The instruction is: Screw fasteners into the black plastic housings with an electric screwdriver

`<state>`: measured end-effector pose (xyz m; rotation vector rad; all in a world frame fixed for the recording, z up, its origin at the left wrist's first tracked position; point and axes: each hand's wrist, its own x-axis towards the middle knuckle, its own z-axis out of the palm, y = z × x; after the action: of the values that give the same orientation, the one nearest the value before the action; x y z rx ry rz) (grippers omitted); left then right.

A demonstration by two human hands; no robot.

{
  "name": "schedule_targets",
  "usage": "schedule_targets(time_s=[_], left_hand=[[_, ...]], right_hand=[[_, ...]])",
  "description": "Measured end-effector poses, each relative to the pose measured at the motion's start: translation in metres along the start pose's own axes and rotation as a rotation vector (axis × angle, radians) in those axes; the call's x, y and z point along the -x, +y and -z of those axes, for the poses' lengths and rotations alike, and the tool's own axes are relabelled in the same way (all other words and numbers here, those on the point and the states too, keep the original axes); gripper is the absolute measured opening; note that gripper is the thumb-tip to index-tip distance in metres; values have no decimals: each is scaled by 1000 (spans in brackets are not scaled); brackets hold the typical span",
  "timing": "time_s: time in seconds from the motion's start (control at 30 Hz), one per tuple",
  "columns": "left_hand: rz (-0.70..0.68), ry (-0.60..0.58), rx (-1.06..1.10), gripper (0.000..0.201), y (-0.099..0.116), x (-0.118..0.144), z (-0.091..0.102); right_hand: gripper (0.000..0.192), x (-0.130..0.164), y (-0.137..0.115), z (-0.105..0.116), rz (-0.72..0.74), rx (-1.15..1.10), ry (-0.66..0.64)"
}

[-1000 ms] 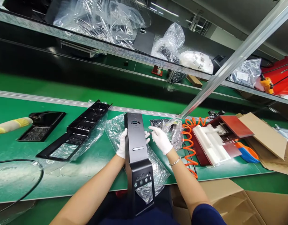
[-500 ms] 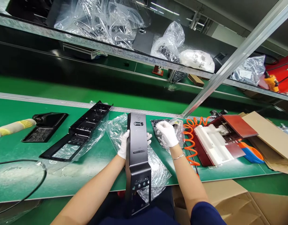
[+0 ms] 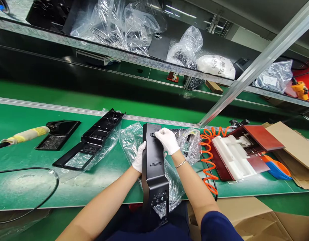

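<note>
The left hand point(image 3: 139, 158) is gripping the black metal housing point(image 3: 154, 152) over the surface's point(image 3: 101, 190) near edge, apparently steadying it face-up while the right hand point(image 3: 170, 142) is pinching fingers point(image 3: 160, 134) at its upper slot point(image 3: 152, 135), any small part indiscernible.

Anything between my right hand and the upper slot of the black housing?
Nothing visible. The right hand has its fingertips at the upper slot of the black housing; the left hand grips the left edge, away from the slot. The plastic bag lies behind.
</note>
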<state>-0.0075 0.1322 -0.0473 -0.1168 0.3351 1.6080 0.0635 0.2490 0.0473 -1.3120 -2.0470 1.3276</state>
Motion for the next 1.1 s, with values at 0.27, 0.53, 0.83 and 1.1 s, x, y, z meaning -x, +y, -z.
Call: schedule_targets(time_s=[0.27, 0.53, 0.83, 1.1], left_hand=[[-3, 53, 2, 45, 3, 2, -1], [108, -141, -170, 69, 2, 9, -9], [115, -184, -167, 69, 1, 14, -14], [38, -150, -112, 78, 6, 10, -10]], right_hand=[[71, 0, 2, -8, 1, -125, 137], [49, 5, 6, -2, -143, -356, -292], [64, 4, 17, -9, -114, -450, -291], [82, 17, 20, -5, -143, -385, -268]])
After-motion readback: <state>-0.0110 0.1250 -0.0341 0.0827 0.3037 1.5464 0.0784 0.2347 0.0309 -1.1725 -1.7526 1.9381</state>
